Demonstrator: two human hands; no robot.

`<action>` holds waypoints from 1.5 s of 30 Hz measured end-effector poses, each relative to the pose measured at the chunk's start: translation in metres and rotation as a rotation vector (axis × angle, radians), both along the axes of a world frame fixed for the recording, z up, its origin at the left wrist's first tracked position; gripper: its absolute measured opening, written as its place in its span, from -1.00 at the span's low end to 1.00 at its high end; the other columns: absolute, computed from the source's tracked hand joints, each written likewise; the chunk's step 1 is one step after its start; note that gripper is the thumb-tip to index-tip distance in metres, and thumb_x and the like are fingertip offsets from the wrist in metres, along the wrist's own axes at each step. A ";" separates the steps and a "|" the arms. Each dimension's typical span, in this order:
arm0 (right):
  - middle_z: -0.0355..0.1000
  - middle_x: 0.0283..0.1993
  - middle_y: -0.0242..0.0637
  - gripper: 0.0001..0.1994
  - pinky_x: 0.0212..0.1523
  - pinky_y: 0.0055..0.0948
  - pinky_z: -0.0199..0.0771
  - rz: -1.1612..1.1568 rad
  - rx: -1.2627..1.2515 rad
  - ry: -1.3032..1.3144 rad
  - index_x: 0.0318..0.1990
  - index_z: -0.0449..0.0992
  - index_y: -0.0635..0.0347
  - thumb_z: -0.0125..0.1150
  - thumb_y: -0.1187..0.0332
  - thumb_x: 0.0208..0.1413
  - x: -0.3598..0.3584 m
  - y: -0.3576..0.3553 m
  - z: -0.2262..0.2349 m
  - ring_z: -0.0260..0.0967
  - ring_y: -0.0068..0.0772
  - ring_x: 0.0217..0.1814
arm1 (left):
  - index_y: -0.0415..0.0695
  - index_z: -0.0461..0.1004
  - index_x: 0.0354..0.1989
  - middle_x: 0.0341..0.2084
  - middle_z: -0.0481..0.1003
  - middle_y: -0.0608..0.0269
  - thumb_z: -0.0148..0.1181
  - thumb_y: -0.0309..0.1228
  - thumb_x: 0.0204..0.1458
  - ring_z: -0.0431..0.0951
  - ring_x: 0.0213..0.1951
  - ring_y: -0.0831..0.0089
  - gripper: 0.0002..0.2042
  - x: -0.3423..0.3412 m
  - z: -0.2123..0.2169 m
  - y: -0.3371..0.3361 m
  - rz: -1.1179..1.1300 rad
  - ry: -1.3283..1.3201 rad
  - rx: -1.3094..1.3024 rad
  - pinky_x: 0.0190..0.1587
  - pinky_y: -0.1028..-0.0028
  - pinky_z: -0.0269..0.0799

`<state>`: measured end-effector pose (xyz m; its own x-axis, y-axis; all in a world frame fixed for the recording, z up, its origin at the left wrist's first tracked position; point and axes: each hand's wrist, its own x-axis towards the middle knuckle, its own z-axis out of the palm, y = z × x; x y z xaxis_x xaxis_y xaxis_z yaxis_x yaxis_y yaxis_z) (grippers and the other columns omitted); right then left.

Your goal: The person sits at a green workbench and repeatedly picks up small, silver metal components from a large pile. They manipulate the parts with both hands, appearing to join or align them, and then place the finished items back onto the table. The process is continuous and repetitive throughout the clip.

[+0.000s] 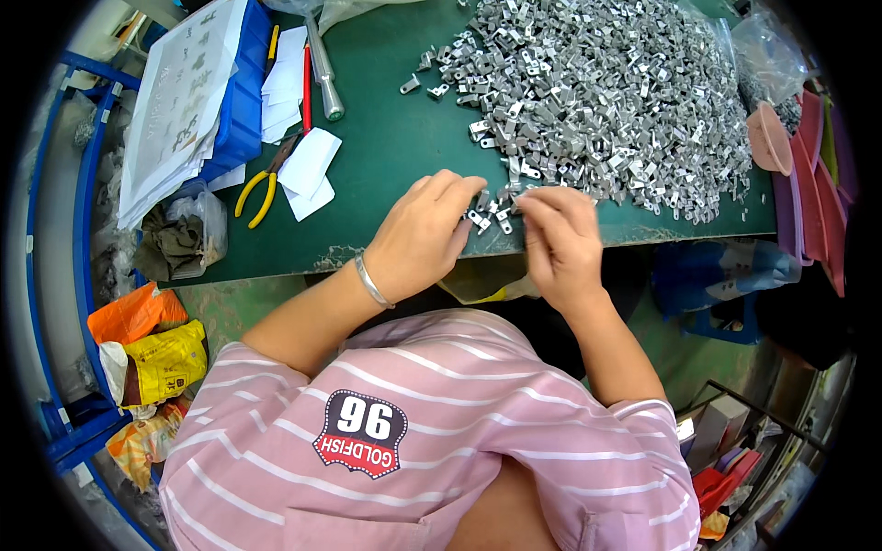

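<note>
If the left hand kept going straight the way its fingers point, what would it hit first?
Probably the loose metal pieces just past the left hand's fingertips, with the right hand beyond them; exact height above the table is unclear.

Head-worn fisheye view faces down, close over a pink white-striped shirt (432,413), two bare hands (418,234) (564,241) and a flat green counter (395,115).

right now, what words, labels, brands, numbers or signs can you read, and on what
Black-and-red patch on the pink striped shirt: white lettering and a number, legible but not copied here.
Yellow packet: dark characters, too small to read.
White sheet: faint writing, too blurred.
Metal parts: no readable marks.
</note>
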<state>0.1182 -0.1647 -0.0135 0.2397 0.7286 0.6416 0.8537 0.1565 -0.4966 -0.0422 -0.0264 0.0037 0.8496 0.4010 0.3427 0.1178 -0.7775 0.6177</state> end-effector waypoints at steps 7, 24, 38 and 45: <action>0.53 -0.10 -0.13 -0.74 -0.12 -0.30 0.47 -0.019 0.012 0.194 -0.14 0.60 0.27 0.23 0.70 0.00 -0.009 -0.008 -0.003 0.45 -0.10 -0.12 | -0.27 0.52 -0.30 -0.30 0.47 0.14 0.35 -0.67 -0.08 0.56 -0.35 0.32 -0.82 -0.012 -0.008 -0.003 0.077 -0.056 -0.096 -0.28 0.44 0.52; 0.52 -0.27 -0.33 -0.76 -0.19 -0.25 0.33 0.038 -0.053 -0.002 -0.31 0.50 0.15 0.39 0.60 -0.16 -0.015 -0.009 -0.011 0.44 -0.20 -0.18 | -0.25 0.56 -0.24 -0.38 0.48 0.10 0.28 -0.56 0.09 0.52 -0.40 0.17 -0.91 -0.017 -0.001 0.002 0.144 0.071 -0.015 -0.35 0.36 0.43; 0.54 -0.19 -0.40 -0.78 -0.10 -0.26 0.28 -0.108 -0.023 -0.134 -0.33 0.51 0.10 0.41 0.51 -0.16 0.002 0.006 -0.007 0.46 -0.24 -0.13 | -0.22 0.56 -0.28 -0.33 0.49 0.12 0.31 -0.58 0.02 0.55 -0.34 0.23 -0.90 0.010 -0.007 0.016 0.032 -0.023 -0.066 -0.29 0.37 0.46; 0.54 -0.20 -0.31 -0.75 -0.11 -0.26 0.36 0.114 0.023 -0.120 -0.26 0.55 0.18 0.35 0.62 -0.16 -0.001 -0.008 -0.001 0.50 -0.22 -0.17 | -0.22 0.58 -0.31 -0.33 0.48 0.14 0.37 -0.55 -0.01 0.54 -0.33 0.26 -0.89 -0.002 -0.003 0.018 0.076 0.008 -0.047 -0.28 0.39 0.45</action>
